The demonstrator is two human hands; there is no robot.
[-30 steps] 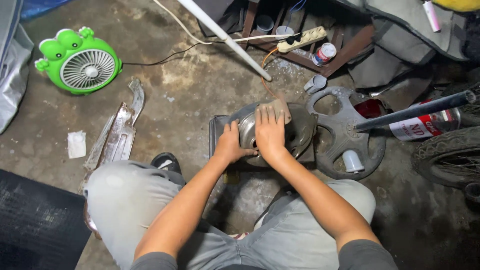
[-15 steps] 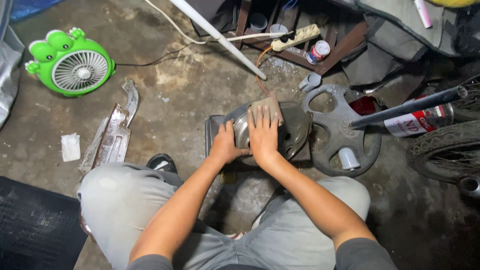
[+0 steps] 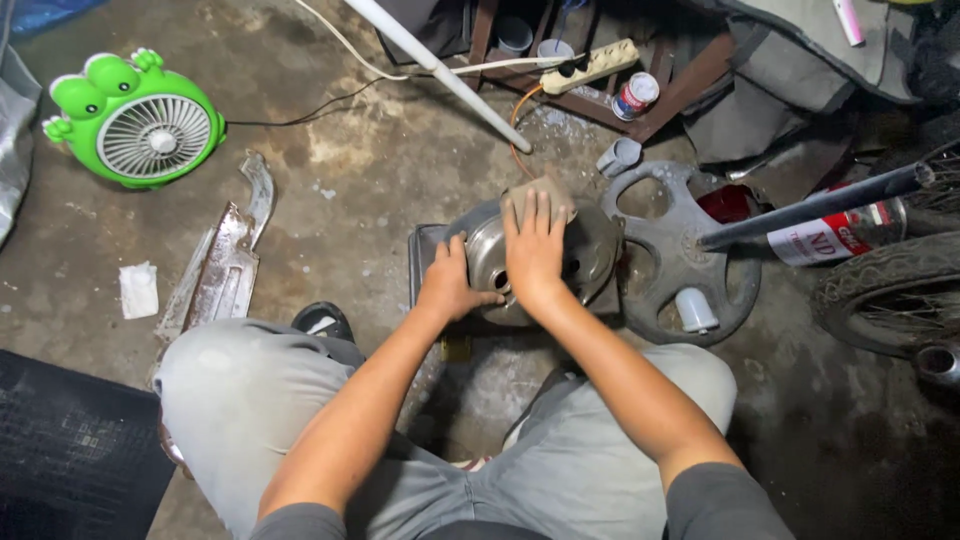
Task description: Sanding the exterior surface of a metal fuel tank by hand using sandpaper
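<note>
Left hand [image 3: 449,285]: clenched on the near-left edge of the round, dull-silver metal engine cover [image 3: 530,262] — steadying it.
Right hand [image 3: 535,245]: flat, fingers spread, pressing a worn brown sanding pad [image 3: 542,187] onto the cover's top.
Cover: centre of the frame, resting on a dark tray [image 3: 425,250] on the concrete floor.
Right of it: a grey spoked cast wheel [image 3: 683,258], touching.
Upper left: a green frog-shaped fan [image 3: 135,120] — well apart.

A single head-worn camera looks steeply down from above the person's knees — close over the round metal cover [image 3: 545,255], which sits just above frame centre; the green fan [image 3: 135,120] lies far upper left of it.
</note>
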